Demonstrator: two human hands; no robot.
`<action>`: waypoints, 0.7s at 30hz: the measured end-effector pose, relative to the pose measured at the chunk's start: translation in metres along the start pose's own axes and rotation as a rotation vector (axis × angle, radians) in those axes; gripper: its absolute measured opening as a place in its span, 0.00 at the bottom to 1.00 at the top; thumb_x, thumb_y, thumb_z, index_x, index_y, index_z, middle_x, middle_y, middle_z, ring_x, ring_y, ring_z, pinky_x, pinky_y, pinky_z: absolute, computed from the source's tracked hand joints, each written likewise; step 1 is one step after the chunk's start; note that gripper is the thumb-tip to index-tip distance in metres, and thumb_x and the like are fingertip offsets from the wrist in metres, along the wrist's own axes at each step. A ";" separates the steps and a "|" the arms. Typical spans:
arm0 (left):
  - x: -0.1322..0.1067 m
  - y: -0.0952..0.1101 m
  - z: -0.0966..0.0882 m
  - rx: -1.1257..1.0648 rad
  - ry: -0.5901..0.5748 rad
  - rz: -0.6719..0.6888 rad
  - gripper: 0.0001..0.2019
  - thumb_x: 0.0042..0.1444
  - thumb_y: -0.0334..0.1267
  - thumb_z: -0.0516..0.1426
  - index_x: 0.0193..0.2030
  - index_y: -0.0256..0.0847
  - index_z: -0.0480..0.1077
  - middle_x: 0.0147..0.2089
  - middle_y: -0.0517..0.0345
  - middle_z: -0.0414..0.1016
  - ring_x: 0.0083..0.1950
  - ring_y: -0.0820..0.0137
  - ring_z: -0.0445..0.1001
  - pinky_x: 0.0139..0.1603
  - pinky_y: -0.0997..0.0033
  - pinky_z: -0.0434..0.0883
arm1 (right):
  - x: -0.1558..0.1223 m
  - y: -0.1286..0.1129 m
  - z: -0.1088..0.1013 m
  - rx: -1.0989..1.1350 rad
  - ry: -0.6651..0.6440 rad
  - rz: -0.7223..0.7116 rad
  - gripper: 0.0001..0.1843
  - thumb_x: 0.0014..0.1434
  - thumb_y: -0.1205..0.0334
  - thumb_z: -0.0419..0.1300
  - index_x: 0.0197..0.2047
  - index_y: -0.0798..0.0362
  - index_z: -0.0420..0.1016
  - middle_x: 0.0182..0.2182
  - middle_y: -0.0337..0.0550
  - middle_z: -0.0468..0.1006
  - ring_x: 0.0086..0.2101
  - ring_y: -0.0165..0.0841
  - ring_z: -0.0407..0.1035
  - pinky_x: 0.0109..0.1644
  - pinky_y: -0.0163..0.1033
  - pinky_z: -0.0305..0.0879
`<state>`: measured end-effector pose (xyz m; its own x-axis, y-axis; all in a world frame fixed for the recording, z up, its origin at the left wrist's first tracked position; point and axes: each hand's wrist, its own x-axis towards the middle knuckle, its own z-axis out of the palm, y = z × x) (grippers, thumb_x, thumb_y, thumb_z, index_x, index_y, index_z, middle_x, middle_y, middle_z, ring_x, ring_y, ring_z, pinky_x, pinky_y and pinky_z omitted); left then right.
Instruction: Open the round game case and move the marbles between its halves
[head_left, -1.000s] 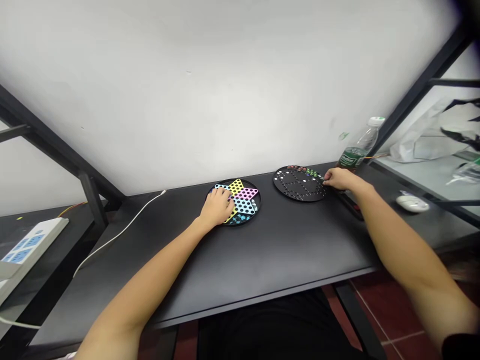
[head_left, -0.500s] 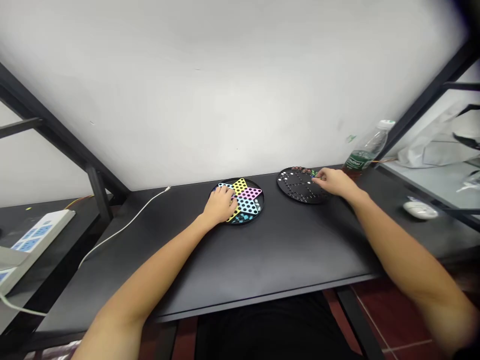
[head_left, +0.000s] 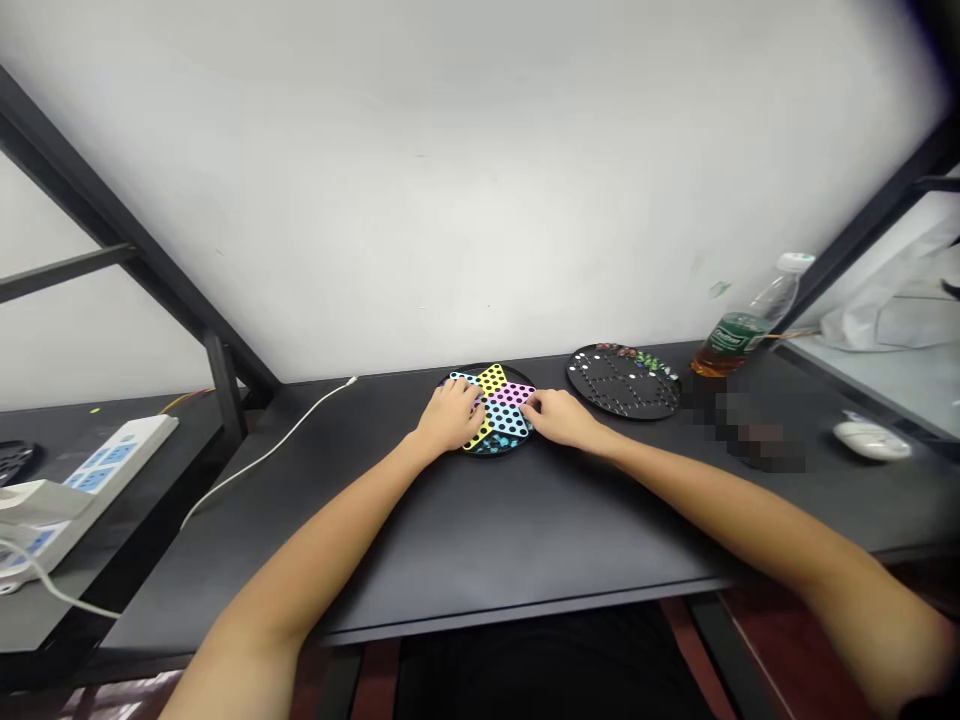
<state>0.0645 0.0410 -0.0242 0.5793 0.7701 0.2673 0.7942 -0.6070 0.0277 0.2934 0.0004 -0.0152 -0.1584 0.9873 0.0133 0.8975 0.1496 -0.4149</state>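
Fingers (head_left: 468,398) curving onto the Chinese checkers board (head_left: 504,420), my left hand (head_left: 450,420) and right hand (head_left: 561,420) working gently; I cannot tell any grasp.

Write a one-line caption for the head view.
The left hand and right hand touch a star-patterned Chinese checkers board, beside a black round board and a plastic bottle.

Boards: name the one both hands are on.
The colourful star-patterned board, with the left hand and right hand on it; the plain black board beside it has no hand on it.
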 end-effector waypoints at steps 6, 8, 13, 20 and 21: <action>0.001 0.001 0.001 -0.010 0.010 0.001 0.14 0.66 0.40 0.50 0.53 0.41 0.71 0.52 0.47 0.71 0.54 0.57 0.68 0.54 0.56 0.67 | -0.002 -0.005 -0.002 0.061 -0.032 0.067 0.12 0.66 0.52 0.55 0.39 0.51 0.73 0.33 0.44 0.81 0.31 0.36 0.74 0.33 0.35 0.60; 0.001 0.001 0.001 -0.003 0.008 0.005 0.14 0.67 0.40 0.50 0.54 0.41 0.71 0.52 0.47 0.71 0.54 0.57 0.68 0.54 0.57 0.67 | -0.003 -0.006 -0.004 0.096 -0.103 0.112 0.13 0.67 0.51 0.53 0.42 0.51 0.72 0.28 0.41 0.80 0.23 0.33 0.71 0.29 0.35 0.59; 0.001 0.000 0.001 -0.005 0.019 0.006 0.14 0.67 0.40 0.50 0.54 0.41 0.71 0.52 0.47 0.72 0.53 0.58 0.68 0.54 0.57 0.67 | -0.006 -0.013 -0.002 0.075 -0.067 0.146 0.14 0.68 0.53 0.51 0.41 0.52 0.73 0.30 0.44 0.80 0.27 0.34 0.74 0.32 0.35 0.60; 0.001 0.000 0.001 0.011 0.026 0.012 0.14 0.66 0.39 0.50 0.54 0.40 0.71 0.52 0.46 0.72 0.53 0.57 0.68 0.53 0.57 0.68 | -0.008 -0.024 0.001 -0.110 -0.088 0.176 0.21 0.69 0.54 0.46 0.44 0.56 0.78 0.44 0.58 0.81 0.43 0.46 0.76 0.44 0.41 0.65; 0.000 0.000 0.001 0.015 0.025 0.013 0.15 0.67 0.39 0.49 0.54 0.40 0.70 0.52 0.46 0.72 0.53 0.57 0.68 0.52 0.57 0.68 | -0.008 -0.026 0.001 -0.136 -0.089 0.174 0.22 0.69 0.54 0.45 0.46 0.57 0.78 0.45 0.60 0.81 0.44 0.47 0.76 0.45 0.42 0.66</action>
<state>0.0650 0.0417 -0.0253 0.5849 0.7568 0.2919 0.7893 -0.6139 0.0101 0.2714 -0.0118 -0.0058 -0.0268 0.9911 -0.1302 0.9607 -0.0104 -0.2775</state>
